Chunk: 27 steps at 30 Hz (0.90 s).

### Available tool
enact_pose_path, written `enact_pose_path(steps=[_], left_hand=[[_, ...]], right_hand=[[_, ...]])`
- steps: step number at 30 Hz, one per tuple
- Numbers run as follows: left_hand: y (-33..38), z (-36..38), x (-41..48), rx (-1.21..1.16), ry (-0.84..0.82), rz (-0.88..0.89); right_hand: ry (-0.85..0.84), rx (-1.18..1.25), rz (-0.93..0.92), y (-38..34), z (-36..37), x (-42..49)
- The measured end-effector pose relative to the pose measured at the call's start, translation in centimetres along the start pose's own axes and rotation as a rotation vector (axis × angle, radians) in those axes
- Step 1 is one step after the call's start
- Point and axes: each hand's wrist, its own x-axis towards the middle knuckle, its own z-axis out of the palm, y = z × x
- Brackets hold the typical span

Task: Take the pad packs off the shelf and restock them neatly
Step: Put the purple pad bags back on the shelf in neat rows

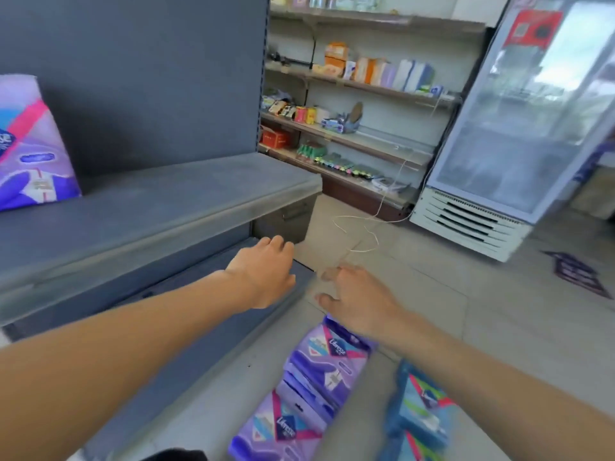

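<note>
L grip [266, 272], R grip [357, 296]: loose

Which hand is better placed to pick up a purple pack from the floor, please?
The right hand: it hovers empty, fingers loose, just beyond the far end of the purple packs on the floor. The left hand, also empty, is farther off, beside the edge of the lower shelf.

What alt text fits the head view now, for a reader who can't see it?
The left hand and right hand reach out empty; purple pad packs and blue packs lie on the floor below. One purple pack stands on the grey shelf.
</note>
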Motion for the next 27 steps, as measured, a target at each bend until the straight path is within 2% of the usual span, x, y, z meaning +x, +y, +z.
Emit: enact_pose_path(steps=[4, 8, 11, 14, 17, 20, 24, 27], left_hand=[[2.4, 4.0, 1.7, -0.139, -0.163, 0.017], [2.9, 10.3, 3.2, -0.409, -0.354, -0.06], [2.3, 17.0, 3.7, -0.626, -0.549, -0.211], [0.9, 24.1, 3.1, -0.804, -0.665, -0.416], [-0.3, 30.5, 1.5, -0.835, -0.738, -0.553], [-1.0, 35.7, -0.3, -0.718, -0.755, -0.597], [-1.2, 40.3, -1.9, -0.585, -0.76, -0.612], [-0.9, 41.9, -2.2, -0.566, -0.685, -0.638]], right_hand=[[-0.057, 0.171, 0.158, 3.3, 4.2, -1.8], [-0.132, 0.417, 0.413, 5.2, 11.2, -3.3], [-0.203, 0.632, 0.634, 6.1, 18.0, -4.7], [-0.257, 0.807, 0.874, 6.5, 24.8, -6.0], [-0.273, 0.969, 1.129, 6.4, 31.5, -7.0], [-0.3, 1.079, 1.337, 6.3, 36.8, -7.6], [-0.311, 1.141, 1.481, 6.6, 41.0, -7.5], [-0.282, 1.14, 1.493, 6.9, 43.2, -7.0]])
